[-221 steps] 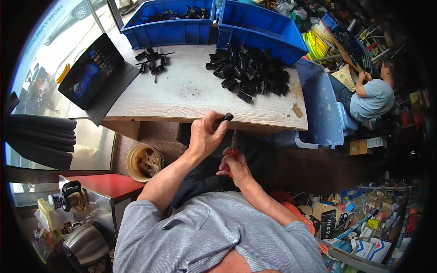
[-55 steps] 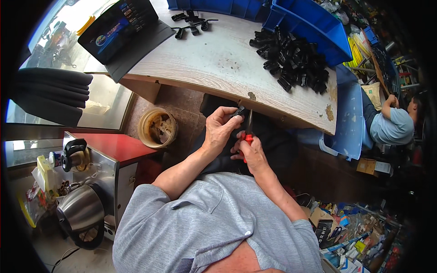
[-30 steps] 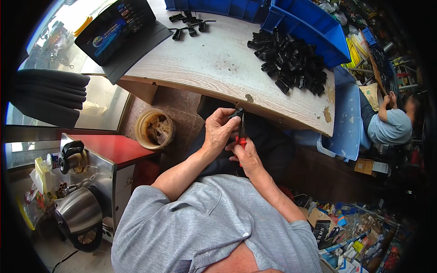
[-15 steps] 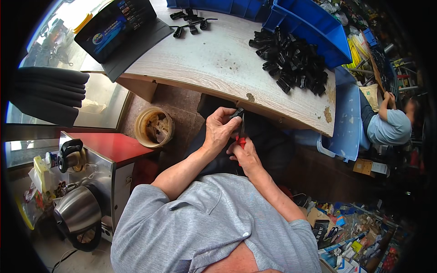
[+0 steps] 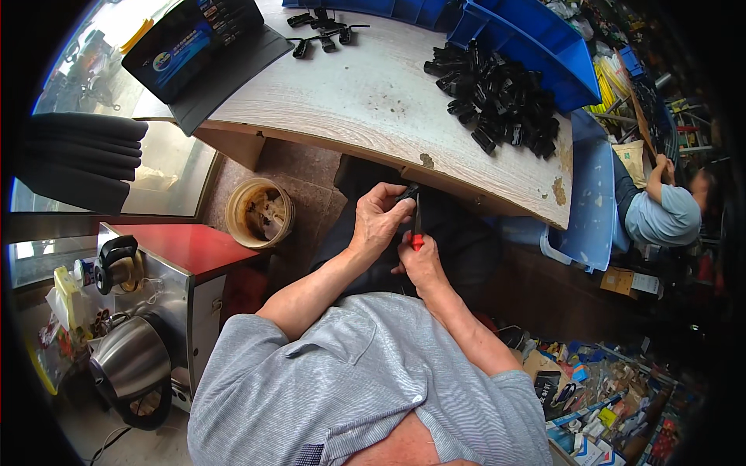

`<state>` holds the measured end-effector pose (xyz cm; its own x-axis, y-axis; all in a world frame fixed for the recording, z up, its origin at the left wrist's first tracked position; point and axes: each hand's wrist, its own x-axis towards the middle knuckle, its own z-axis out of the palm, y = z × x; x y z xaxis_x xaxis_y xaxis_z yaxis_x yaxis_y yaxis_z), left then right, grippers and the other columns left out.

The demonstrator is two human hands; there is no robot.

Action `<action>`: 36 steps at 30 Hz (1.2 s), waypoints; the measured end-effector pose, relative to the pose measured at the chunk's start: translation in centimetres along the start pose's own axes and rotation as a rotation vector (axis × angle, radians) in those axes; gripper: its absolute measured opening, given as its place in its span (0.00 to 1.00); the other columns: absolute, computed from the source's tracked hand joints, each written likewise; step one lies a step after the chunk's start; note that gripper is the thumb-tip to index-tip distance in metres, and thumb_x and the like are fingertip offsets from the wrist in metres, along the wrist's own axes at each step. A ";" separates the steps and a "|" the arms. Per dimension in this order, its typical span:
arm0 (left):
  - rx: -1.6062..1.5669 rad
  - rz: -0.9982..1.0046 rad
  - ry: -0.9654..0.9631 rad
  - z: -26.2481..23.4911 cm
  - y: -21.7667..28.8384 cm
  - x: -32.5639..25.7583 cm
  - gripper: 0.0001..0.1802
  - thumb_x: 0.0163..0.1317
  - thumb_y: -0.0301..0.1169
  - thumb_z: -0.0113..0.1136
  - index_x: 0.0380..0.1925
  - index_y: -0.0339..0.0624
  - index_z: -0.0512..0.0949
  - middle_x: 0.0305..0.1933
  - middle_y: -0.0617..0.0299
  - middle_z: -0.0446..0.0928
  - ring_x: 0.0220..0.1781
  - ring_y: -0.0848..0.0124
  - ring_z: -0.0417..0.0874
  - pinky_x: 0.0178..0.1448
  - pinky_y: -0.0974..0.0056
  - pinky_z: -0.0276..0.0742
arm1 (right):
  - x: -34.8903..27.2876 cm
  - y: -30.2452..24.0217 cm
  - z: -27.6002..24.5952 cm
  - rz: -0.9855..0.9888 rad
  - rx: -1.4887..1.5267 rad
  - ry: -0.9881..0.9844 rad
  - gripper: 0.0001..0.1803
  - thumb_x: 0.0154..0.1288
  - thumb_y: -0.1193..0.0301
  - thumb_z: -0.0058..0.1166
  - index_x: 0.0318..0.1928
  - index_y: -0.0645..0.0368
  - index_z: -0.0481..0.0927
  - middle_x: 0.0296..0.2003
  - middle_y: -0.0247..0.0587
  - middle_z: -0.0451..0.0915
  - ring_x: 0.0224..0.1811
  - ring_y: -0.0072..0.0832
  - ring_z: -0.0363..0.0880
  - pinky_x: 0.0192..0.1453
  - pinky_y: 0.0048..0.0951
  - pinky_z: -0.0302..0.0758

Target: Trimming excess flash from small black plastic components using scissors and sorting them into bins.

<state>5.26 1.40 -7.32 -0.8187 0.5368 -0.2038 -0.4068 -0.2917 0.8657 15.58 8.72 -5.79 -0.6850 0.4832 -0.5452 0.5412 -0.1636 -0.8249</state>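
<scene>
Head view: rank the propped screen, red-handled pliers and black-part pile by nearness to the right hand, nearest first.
From the right hand:
1. Red-handled pliers: held in it.
2. Black-part pile: ahead, rightward.
3. Propped screen: ahead, far left.

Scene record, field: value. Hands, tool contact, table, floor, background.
left hand: pinching a small black plastic part
right hand: gripping red-handled metal pliers
tool contact: pliers' tip close to the part; touching unclear
pale wood-grain table: large heap of black plastic parts at right, dark flat-screen device at left
floor: round beige bucket, left of the hands
background: person in light-blue shirt, far right
</scene>
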 end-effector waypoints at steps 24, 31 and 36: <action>-0.368 -0.282 -0.089 -0.3 5.1 0.1 0.11 0.70 0.35 0.58 0.41 0.40 0.74 0.35 0.54 0.83 0.34 0.67 0.86 0.40 0.64 0.86 | -0.1 0.5 -2.5 0.063 0.262 -0.158 0.17 0.60 0.69 0.48 0.48 0.64 0.71 0.30 0.38 0.75 0.27 0.25 0.78 0.33 0.30 0.82; -0.335 -0.342 -0.185 2.7 7.3 2.3 0.12 0.70 0.37 0.58 0.41 0.39 0.73 0.36 0.54 0.83 0.35 0.67 0.85 0.40 0.63 0.86 | 0.0 1.0 -2.9 0.051 0.304 -0.135 0.16 0.62 0.69 0.46 0.49 0.61 0.72 0.24 0.38 0.74 0.23 0.25 0.76 0.29 0.27 0.79; -0.076 -0.073 -0.402 11.1 12.1 10.7 0.23 0.68 0.40 0.61 0.54 0.34 0.72 0.41 0.54 0.82 0.38 0.67 0.85 0.42 0.64 0.85 | 0.0 1.1 -2.8 0.063 0.299 -0.118 0.17 0.60 0.67 0.47 0.48 0.60 0.72 0.24 0.36 0.73 0.22 0.24 0.76 0.29 0.26 0.79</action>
<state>-3.91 12.43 6.05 -0.5695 0.8201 -0.0556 -0.4989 -0.2911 0.8163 17.55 10.93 -6.23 -0.7159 0.3644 -0.5956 0.4290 -0.4434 -0.7870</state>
